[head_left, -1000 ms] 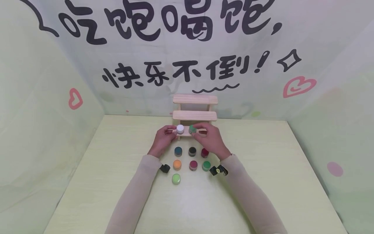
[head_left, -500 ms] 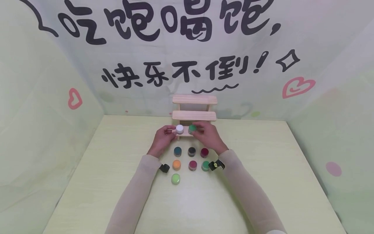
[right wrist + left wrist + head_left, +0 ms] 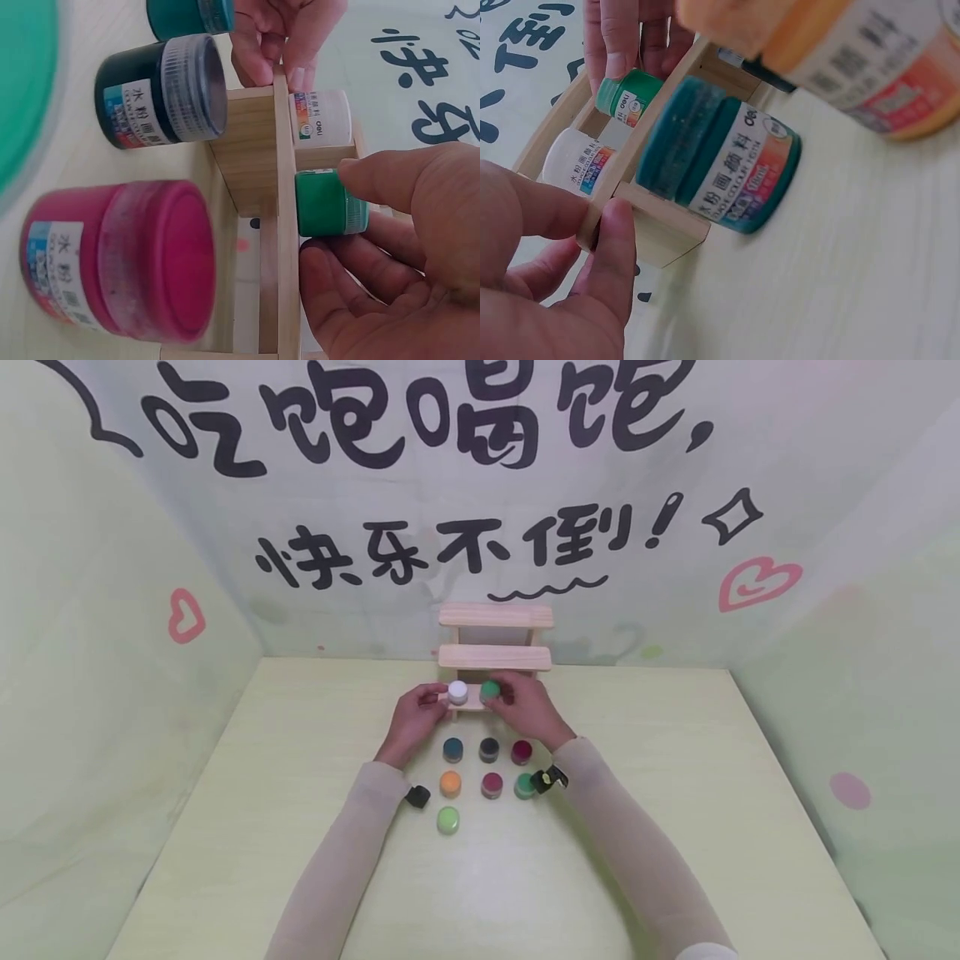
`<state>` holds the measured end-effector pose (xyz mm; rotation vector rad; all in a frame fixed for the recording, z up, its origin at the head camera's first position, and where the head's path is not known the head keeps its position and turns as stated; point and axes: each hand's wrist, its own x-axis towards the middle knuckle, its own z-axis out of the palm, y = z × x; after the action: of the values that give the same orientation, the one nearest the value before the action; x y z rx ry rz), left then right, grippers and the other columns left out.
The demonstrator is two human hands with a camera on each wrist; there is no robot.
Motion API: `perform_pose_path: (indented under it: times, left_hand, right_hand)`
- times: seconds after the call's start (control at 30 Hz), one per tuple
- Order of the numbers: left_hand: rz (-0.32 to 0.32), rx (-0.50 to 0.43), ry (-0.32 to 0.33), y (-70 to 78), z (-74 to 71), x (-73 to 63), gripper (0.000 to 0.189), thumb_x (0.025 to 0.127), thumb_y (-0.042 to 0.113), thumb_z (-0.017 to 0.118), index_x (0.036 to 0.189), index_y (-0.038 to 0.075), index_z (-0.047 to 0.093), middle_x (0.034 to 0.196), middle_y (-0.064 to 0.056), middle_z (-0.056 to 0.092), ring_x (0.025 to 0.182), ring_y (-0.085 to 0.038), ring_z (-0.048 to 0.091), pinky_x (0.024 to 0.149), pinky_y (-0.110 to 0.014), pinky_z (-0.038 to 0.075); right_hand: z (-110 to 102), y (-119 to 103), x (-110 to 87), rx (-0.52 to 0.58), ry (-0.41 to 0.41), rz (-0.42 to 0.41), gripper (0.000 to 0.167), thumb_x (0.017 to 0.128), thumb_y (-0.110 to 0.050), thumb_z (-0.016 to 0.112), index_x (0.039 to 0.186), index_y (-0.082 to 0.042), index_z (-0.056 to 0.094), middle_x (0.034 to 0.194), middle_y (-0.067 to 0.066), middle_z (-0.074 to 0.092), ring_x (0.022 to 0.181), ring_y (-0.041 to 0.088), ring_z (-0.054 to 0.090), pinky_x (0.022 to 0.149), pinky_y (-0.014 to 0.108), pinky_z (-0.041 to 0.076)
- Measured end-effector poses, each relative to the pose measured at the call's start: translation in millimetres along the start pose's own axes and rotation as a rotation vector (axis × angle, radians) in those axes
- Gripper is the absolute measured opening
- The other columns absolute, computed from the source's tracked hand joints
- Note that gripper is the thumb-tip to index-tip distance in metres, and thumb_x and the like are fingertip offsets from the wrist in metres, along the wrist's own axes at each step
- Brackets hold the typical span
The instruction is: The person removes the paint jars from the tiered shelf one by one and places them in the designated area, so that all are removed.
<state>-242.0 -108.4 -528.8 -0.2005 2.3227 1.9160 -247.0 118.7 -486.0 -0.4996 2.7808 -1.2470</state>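
A small wooden tiered rack (image 3: 495, 657) stands against the back wall. My left hand (image 3: 411, 718) pinches the left end of its lowest shelf between thumb and fingers, as the left wrist view shows. Beside those fingertips a white-lidded paint jar (image 3: 457, 692) sits upright on that shelf. To its right is a green paint jar (image 3: 322, 206), its base at the shelf. My right hand (image 3: 534, 708) holds this jar, the thumb on one side and curled fingers on the other. A small gap separates the two jars.
In front of the rack stand several paint jars: blue-green (image 3: 453, 749), black (image 3: 489, 749), dark red (image 3: 522, 752), orange (image 3: 450, 783), magenta (image 3: 492, 785), green (image 3: 524, 786) and light green (image 3: 448, 820). The right wrist's camera (image 3: 551, 778) hangs close by the green one.
My right wrist and forearm have swung a little inward to the left, while the right fingers stay at the green paint jar. The left hand keeps its grip on the shelf. The head view shifts slightly.
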Motion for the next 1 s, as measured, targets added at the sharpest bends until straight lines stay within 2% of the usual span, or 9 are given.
perform_pose_path:
  times: [0.27,0.53,0.73,1.0]
  left_hand:
    - [0.024,-0.015,-0.008,-1.0,0.3,-0.2,0.027,0.097,0.015,0.066,0.124,0.013,0.067,0.115,-0.010,0.064,0.103,-0.021,0.067,0.089,-0.027,0.060]
    - [0.068,0.096,0.028,1.8,0.1,-2.8,0.029,0.095,0.019,0.067,0.124,0.014,0.067,0.127,-0.007,0.064,0.120,-0.024,0.060,0.105,-0.040,0.053]
    - [0.061,0.092,0.030,1.5,0.4,-2.9,0.030,0.096,0.017,0.066,0.126,0.014,0.066,0.127,-0.008,0.063,0.119,-0.025,0.060,0.104,-0.040,0.054]
    - [0.054,0.066,0.029,1.6,1.5,-1.6,0.029,0.098,0.018,0.064,0.126,0.012,0.067,0.124,-0.011,0.064,0.114,-0.025,0.062,0.098,-0.038,0.057]
  right_hand:
    - [-1,1,-2.0,0.007,0.011,0.004,0.042,0.093,-0.024,0.074,0.133,-0.017,0.062,0.126,0.010,0.067,0.109,0.022,0.065,0.097,0.039,0.058]
    - [-3,-1,-13.6,0.042,0.018,0.023,0.045,0.092,-0.025,0.075,0.134,-0.013,0.061,0.121,0.002,0.068,0.109,0.021,0.068,0.095,0.038,0.060]
    - [-5,-5,-25.4,0.088,0.025,0.024,0.043,0.093,-0.026,0.074,0.133,-0.016,0.062,0.125,0.001,0.067,0.109,0.017,0.068,0.095,0.034,0.060]
    - [-7,-11,-42.0,0.155,0.016,0.043,0.047,0.093,-0.032,0.074,0.135,-0.014,0.061,0.126,0.000,0.066,0.109,0.017,0.070,0.092,0.033,0.061]
